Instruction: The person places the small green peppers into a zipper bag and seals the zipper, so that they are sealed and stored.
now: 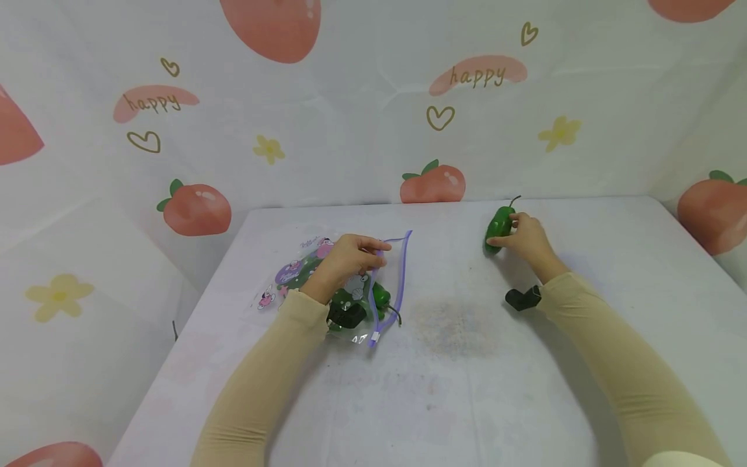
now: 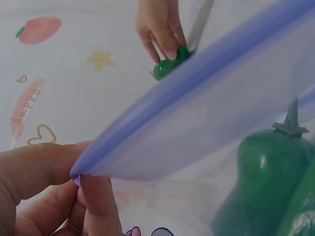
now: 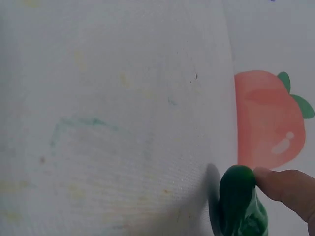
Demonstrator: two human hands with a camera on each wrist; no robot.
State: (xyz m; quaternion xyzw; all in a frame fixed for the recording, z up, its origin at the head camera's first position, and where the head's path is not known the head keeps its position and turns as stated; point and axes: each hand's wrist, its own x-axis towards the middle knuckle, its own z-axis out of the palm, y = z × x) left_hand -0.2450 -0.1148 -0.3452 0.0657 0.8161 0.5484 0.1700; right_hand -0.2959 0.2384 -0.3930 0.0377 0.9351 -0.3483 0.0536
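My left hand [image 1: 353,257] pinches the purple zip edge of a clear printed zip bag [image 1: 292,275] between thumb and fingertips. In the left wrist view, the bag's mouth [image 2: 162,103] gapes from that pinch. Inside the bag are green peppers [image 2: 263,182], one with its stem poking out past the zip in the head view. My right hand [image 1: 528,243] grips a single green pepper [image 1: 498,230] by its side, near the back of the table, stem pointing up and away. The right wrist view shows only the thumb [image 3: 290,189] against this pepper [image 3: 240,201].
The white table [image 1: 443,402] has a brownish stained patch [image 1: 455,327] in its middle. Behind it hangs a white cloth [image 1: 350,130] with fruit and flower prints. A dark camera piece [image 1: 522,298] sits at the right wrist. A thin dark stem [image 1: 174,331] shows beyond the left edge.
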